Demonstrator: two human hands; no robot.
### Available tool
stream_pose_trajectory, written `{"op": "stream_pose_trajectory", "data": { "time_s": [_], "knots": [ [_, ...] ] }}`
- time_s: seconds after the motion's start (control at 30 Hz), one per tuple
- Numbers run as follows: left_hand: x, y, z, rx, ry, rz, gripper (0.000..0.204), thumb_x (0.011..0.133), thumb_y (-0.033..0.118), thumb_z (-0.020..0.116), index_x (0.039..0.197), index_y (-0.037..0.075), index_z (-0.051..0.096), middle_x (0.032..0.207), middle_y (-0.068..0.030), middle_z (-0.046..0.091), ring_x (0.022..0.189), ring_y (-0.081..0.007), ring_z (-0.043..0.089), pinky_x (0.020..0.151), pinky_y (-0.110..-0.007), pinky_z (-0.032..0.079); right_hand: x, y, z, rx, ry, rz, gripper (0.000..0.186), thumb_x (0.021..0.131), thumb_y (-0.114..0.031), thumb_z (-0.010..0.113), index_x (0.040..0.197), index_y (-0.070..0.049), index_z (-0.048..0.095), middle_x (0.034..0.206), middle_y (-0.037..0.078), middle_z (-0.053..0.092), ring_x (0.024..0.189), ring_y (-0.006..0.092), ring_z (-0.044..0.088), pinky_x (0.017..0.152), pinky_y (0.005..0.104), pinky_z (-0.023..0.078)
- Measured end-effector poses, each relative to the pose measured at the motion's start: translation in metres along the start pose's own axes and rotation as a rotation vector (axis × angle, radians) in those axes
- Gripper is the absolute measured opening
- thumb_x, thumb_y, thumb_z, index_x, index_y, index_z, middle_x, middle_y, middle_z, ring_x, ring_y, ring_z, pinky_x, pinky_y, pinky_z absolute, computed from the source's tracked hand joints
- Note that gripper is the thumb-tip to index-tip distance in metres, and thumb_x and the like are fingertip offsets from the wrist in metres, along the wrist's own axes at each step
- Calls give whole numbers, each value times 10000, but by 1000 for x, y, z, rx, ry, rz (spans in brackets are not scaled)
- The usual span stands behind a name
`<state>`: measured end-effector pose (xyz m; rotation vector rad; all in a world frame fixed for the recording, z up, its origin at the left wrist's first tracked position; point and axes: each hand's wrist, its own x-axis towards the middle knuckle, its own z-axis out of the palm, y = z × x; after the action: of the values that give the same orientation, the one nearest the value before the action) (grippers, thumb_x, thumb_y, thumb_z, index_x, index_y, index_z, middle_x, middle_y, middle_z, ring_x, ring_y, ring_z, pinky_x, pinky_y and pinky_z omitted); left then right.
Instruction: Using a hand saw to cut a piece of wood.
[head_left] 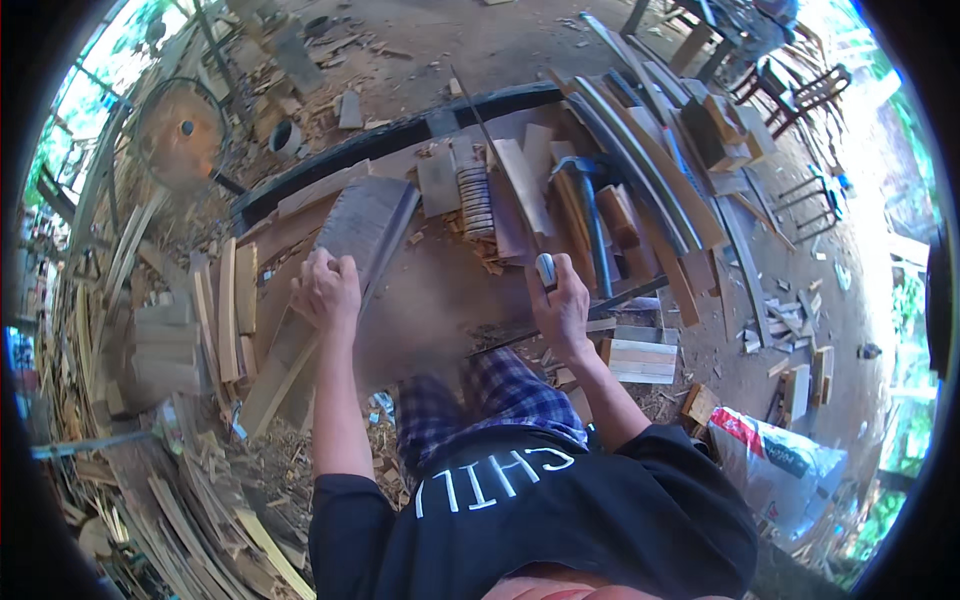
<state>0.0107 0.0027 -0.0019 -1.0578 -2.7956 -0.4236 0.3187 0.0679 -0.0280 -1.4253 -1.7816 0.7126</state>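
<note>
Left hand gripping plank on table; right hand right of plank, fingers clenched round knife.

Person wears a black short-sleeved shirt with white lettering across the chest, and blue-and-white plaid trousers. Forearms bare; left hand and right hand ungloved, no watch or rings visible.

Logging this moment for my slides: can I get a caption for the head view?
Left hand steadies a long grey wooden plank while right hand grips a thin metal blade's handle.
</note>
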Motion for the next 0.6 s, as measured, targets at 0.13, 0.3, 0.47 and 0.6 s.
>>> {"op": "stream_pose_trajectory", "data": {
  "time_s": [0.13,0.3,0.47,0.6],
  "knots": [
    [-3,-3,15,92,138,71,243,901,353,484,900,153,622,1005,-95,657,994,-371,616,836,-535,448,11,-3,4,-130,89,-18,280,921,-259,685,997,-56,508,875,198,611,829,409,633,689,487,481],
    [-8,0,16,55,224,165,210,934,316,483,902,165,627,982,-59,662,966,-318,638,819,-522,458,25,12,17,-393,31,-39,405,898,-328,703,1117,-64,488,967,191,541,919,391,599,749,497,511],
    [-7,-9,24,48,263,164,204,950,340,505,919,194,644,969,-34,671,952,-296,644,800,-506,459,17,29,28,-415,-11,-65,538,805,-248,777,1221,-94,473,1050,186,516,1005,381,555,802,500,492],
    [-7,-10,24,44,276,183,209,959,356,506,928,209,652,965,-31,675,943,-292,647,794,-503,462,14,30,23,-413,-54,-49,593,809,-244,771,1284,-105,444,1075,187,516,1023,379,547,846,500,471]
  ]
}}
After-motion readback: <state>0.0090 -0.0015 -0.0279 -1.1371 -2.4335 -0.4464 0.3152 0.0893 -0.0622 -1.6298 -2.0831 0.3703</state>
